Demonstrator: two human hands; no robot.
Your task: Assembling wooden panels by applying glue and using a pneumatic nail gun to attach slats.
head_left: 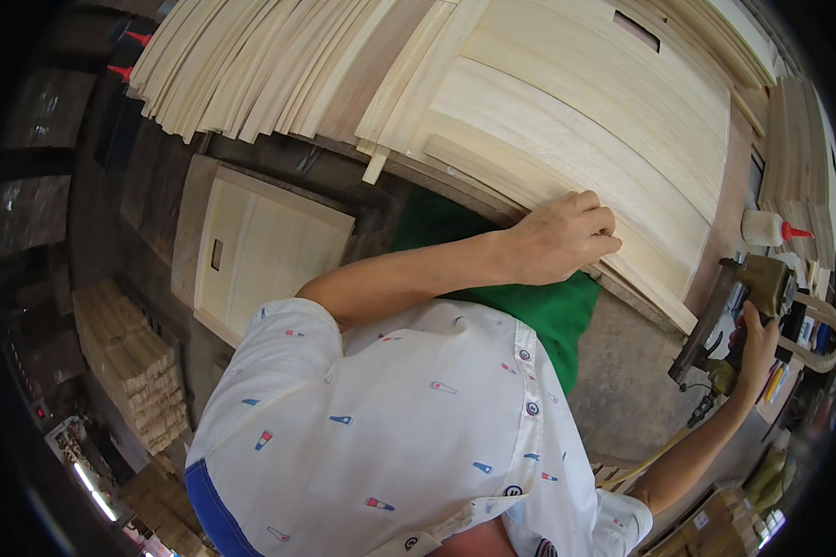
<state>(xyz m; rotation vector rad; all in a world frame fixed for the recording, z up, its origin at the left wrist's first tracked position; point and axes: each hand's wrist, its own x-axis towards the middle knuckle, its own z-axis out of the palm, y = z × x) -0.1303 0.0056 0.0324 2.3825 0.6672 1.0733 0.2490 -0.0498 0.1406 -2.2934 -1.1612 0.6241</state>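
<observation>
My left hand [567, 237] rests with curled fingers on a pale wooden strip [646, 288] along the near edge of a flat wooden panel [585, 139]. Its fingertips press the strip, and the thumb side is partly hidden. The panel is made of joined boards and has a rectangular slot near its far side. Off to the right, my right hand [758, 348] grips a pneumatic nail gun [764, 283] by its handle. A yellowish air hose [655, 455] trails from the tool toward me. The nail gun is beside the panel's right end, apart from it.
Many thin wooden strips [251, 65] lie stacked at the far left of the bench. A glue bottle with a red tip [764, 228] stands near the nail gun, before stacked boards [797, 148]. Another slotted panel [269, 251] leans at left, near a wood pile [130, 353].
</observation>
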